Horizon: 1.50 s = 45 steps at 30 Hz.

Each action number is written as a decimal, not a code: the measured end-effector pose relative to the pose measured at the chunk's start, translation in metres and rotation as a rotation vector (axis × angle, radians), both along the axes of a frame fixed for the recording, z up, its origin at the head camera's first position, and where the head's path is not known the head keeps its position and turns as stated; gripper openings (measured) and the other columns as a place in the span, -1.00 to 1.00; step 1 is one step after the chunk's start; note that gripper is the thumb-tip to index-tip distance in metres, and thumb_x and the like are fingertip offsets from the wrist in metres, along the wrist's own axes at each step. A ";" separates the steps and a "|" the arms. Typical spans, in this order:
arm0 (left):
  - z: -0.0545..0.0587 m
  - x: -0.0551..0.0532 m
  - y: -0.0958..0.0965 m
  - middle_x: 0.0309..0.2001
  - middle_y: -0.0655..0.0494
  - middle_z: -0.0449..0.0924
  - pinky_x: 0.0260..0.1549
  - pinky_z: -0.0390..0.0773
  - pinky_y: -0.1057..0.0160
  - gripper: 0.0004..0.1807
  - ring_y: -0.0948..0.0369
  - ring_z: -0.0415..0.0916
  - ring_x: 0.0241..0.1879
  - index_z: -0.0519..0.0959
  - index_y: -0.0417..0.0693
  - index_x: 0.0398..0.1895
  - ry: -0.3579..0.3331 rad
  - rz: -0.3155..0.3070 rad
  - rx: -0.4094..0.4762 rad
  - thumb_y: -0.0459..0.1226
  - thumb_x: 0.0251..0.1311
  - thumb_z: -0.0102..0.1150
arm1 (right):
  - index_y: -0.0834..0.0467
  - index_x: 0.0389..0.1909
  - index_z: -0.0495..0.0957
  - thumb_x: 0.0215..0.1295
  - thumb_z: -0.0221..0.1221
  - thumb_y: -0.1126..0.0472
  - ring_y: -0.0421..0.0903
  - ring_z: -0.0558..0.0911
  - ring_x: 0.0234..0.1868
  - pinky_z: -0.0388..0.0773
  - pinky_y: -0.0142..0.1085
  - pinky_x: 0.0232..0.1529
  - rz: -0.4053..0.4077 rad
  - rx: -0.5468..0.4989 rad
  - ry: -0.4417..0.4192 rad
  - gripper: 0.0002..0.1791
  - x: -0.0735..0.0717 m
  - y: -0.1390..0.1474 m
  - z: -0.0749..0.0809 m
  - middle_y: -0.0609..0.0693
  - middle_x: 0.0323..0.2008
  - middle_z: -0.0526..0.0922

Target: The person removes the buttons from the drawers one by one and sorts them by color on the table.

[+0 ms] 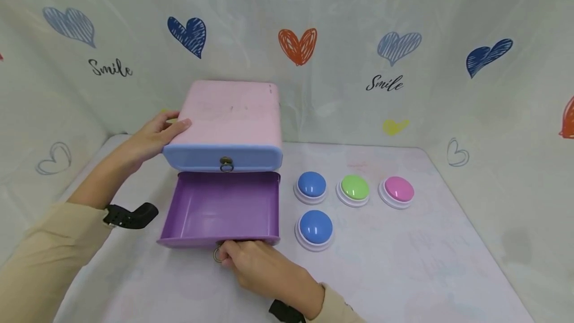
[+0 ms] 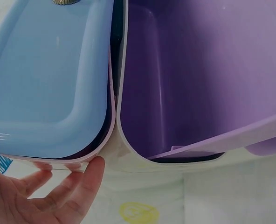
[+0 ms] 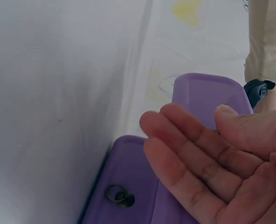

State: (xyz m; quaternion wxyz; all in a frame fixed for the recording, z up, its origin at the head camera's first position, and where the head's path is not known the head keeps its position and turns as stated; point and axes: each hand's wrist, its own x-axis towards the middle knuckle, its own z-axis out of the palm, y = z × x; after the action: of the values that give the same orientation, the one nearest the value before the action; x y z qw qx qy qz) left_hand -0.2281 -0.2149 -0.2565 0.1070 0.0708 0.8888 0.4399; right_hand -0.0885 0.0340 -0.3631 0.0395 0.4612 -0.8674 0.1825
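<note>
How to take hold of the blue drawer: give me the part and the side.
I'd hook or pinch the ring pull, coming from the front, above the open purple drawer. The ring hangs at the middle of the blue drawer's front, and the rest of that face looks smooth, with no other visible handle.

My sleeves (image 1: 58, 243) are beige; a black, curve-ended band (image 1: 134, 217) shows on my left side, a black piece (image 1: 286, 311) on my right; both hands (image 1: 154, 136) are bare.
</note>
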 end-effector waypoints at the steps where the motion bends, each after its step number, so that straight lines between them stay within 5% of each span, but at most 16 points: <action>1: 0.000 0.000 0.000 0.25 -0.42 0.12 0.04 0.29 -0.10 -0.18 -0.15 0.29 0.08 -0.20 -0.21 0.45 -0.002 0.000 0.000 0.13 0.34 -0.33 | 0.11 -0.28 0.46 0.35 0.04 0.25 -0.45 0.37 -0.44 0.27 -0.73 -0.37 -0.004 0.001 -0.008 -0.96 -0.001 0.000 0.001 -0.19 -0.38 0.54; 15: -0.001 0.001 0.001 0.24 -0.42 0.12 0.08 0.24 -0.20 -0.17 -0.18 0.27 0.09 -0.22 -0.20 0.45 0.001 0.000 -0.002 0.13 0.34 -0.32 | 0.12 -0.32 0.40 0.35 0.04 0.27 -0.42 0.33 -0.49 0.23 -0.70 -0.47 -0.057 -0.010 -0.044 -0.96 -0.017 -0.004 0.005 -0.18 -0.42 0.47; 23: 0.000 0.000 0.002 0.24 -0.42 0.12 0.08 0.24 -0.19 -0.17 -0.17 0.27 0.08 -0.21 -0.20 0.45 0.001 0.002 -0.004 0.13 0.34 -0.32 | 0.14 -0.23 0.45 0.36 0.03 0.25 -0.43 0.46 -0.38 0.34 -0.70 -0.36 -0.110 -0.046 -0.090 -0.94 -0.029 -0.009 0.008 -0.14 -0.25 0.63; 45: 0.000 0.001 0.001 0.26 -0.42 0.10 0.13 0.18 -0.26 -0.16 -0.21 0.24 0.12 -0.24 -0.17 0.46 -0.011 0.013 -0.006 0.15 0.33 -0.32 | 0.21 -0.18 0.37 0.39 -0.03 0.28 -0.24 0.47 -0.34 0.40 -0.57 -0.28 -0.185 -0.159 -0.164 -0.92 -0.062 -0.014 0.007 -0.01 -0.29 0.56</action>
State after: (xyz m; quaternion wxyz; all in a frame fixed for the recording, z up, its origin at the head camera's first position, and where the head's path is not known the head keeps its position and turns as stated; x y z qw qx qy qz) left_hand -0.2268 -0.2139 -0.2570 0.1094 0.0621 0.8900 0.4383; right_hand -0.1505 0.0200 -0.3562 0.0215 0.3580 -0.8894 0.2834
